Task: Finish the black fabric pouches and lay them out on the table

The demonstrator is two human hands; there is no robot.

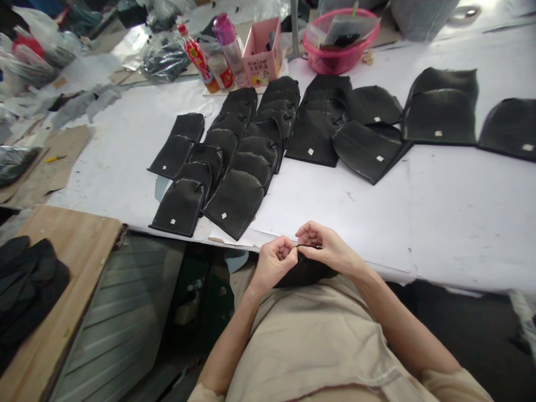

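Observation:
My left hand (274, 261) and my right hand (324, 245) meet at the near edge of the white table (439, 212), both closed in a pinch on the top edge of a black fabric piece (307, 272) that hangs down against my beige shirt. Most of that piece is hidden behind my hands. Just beyond them, rows of black fabric pouches (237, 156) with small white tags lie overlapping on the table.
More black pouches (439, 117) lie to the right. At the back stand a pink basin (341, 42), a pink box (263, 53) and bottles (201, 58). A wooden board (58, 245) with dark fabric (25, 285) is at the left.

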